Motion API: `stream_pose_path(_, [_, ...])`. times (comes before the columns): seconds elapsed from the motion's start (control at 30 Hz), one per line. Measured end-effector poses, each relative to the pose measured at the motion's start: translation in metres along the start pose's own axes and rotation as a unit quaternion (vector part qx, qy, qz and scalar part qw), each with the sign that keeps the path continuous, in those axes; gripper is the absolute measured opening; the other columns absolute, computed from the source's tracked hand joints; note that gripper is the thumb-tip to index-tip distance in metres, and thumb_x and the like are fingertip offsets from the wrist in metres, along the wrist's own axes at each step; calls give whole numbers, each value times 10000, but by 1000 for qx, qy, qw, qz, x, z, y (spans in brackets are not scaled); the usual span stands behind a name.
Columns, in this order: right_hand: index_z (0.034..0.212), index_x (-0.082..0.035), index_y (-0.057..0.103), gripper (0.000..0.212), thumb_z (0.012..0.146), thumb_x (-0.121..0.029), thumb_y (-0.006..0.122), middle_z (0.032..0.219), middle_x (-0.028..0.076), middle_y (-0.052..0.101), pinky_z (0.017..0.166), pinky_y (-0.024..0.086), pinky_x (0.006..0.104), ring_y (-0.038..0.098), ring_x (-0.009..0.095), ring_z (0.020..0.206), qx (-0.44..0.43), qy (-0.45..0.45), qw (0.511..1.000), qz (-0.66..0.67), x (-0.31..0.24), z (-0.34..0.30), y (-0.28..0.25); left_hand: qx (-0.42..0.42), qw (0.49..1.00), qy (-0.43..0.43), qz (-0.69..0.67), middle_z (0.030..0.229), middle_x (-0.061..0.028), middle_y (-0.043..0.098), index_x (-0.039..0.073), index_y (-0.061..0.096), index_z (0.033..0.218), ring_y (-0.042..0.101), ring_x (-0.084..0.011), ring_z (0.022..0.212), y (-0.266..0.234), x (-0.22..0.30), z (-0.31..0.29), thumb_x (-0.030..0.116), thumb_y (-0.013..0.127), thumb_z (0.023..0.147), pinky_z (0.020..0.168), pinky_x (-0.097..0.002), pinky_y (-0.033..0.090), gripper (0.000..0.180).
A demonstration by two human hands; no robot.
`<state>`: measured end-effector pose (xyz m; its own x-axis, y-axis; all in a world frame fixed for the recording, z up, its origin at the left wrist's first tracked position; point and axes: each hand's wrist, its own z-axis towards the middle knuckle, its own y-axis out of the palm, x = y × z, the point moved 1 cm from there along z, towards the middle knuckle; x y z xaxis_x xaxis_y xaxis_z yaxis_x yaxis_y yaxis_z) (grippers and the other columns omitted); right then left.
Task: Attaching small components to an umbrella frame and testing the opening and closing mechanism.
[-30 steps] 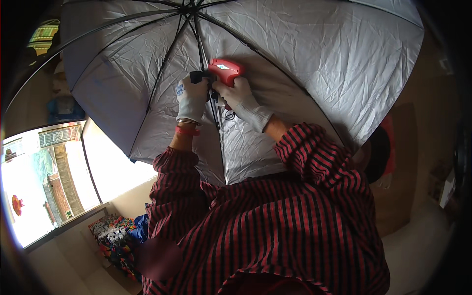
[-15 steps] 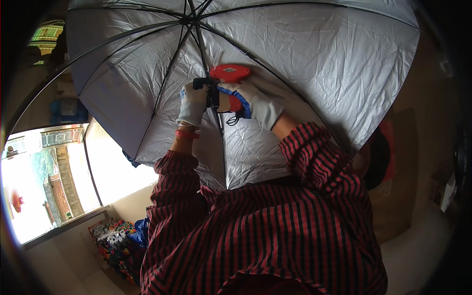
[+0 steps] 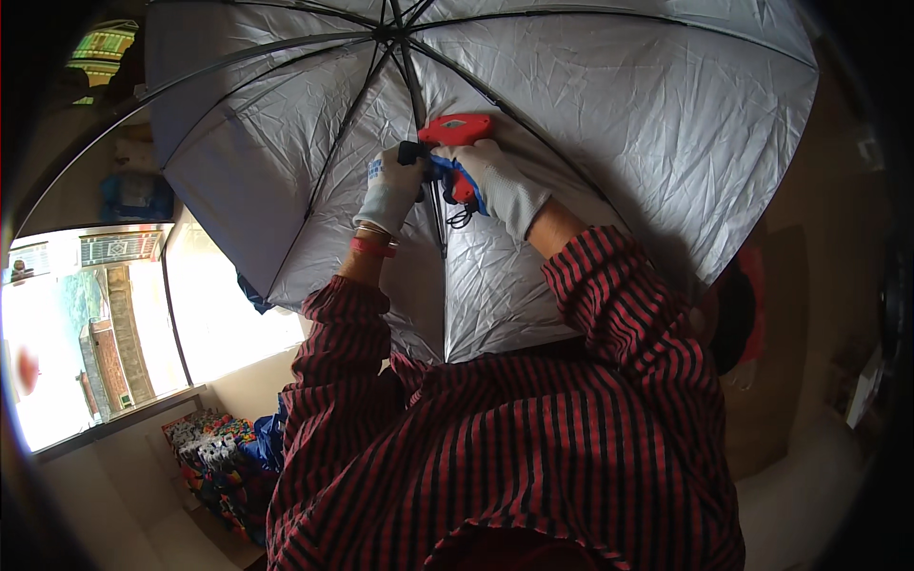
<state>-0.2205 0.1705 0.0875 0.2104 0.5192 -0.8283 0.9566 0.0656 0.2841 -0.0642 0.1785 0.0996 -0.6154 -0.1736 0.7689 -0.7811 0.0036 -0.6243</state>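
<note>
An opened umbrella (image 3: 619,124) with a silver-grey underside spreads in front of me, its thin black ribs meeting at a black hub (image 3: 386,34). My left hand (image 3: 388,190), in a white work glove with blue print, is closed round a black part (image 3: 411,152) at the lower end of the umbrella's shaft. Gloved in white with a blue palm, my right hand (image 3: 500,186) grips a red handheld tool (image 3: 459,127) with a pale diamond mark on top. A thin black cord loop (image 3: 460,219) hangs below it. The tool is against or very near the black part; my fingers hide the contact.
Left of the umbrella is a bright window (image 3: 67,333) with a dark frame. A colourful patterned cloth pile (image 3: 214,452) lies below it, beside a blue bundle (image 3: 269,440). At the right, a black round thing (image 3: 733,314) shows past the umbrella's edge.
Both hands and the umbrella have shifted slightly right in the picture. The right hand has turned and come closer to the left, covering more of the red tool.
</note>
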Motion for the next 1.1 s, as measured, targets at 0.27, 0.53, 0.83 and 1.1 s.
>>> stream_pose_path(0.27, [1026, -2, 649, 321, 816, -227, 739, 844, 95, 668, 600, 506, 321, 643, 159, 702, 26, 38, 993, 107, 67, -15, -16, 10, 998, -55, 17, 676, -77, 660, 6, 664, 953, 628, -176, 506, -7, 0, -10, 254, 672, 838, 473, -298, 474, 273])
stream_pose_path(0.53, [958, 13, 604, 333, 834, -282, 696, 745, 41, 590, 545, 465, 320, 569, 132, 589, 76, 120, 990, -5, 119, -119, 18, -63, 987, -119, 87, 730, -50, 675, 34, 682, 1011, 630, -138, 510, 1, -24, -49, 248, 665, 862, 449, -267, 463, 262])
stream_pose_path(0.83, [909, -25, 538, 192, 858, -190, 621, 690, 39, 555, 433, 449, 303, 553, 141, 493, 39, 114, 989, 81, 122, -134, 29, -49, 976, -76, 196, 718, -93, 677, 28, 659, 998, 678, -205, 573, 12, -40, -50, 218, 695, 817, 514, -328, 520, 265])
stream_pose_path(1.1, [944, -10, 545, 211, 850, -166, 651, 710, 54, 580, 436, 460, 315, 573, 153, 507, 27, 115, 990, 72, 125, -123, 21, -50, 976, -64, 202, 838, -196, 685, -6, 640, 976, 686, -337, 778, 16, -46, -36, 249, 675, 757, 722, -417, 533, 339])
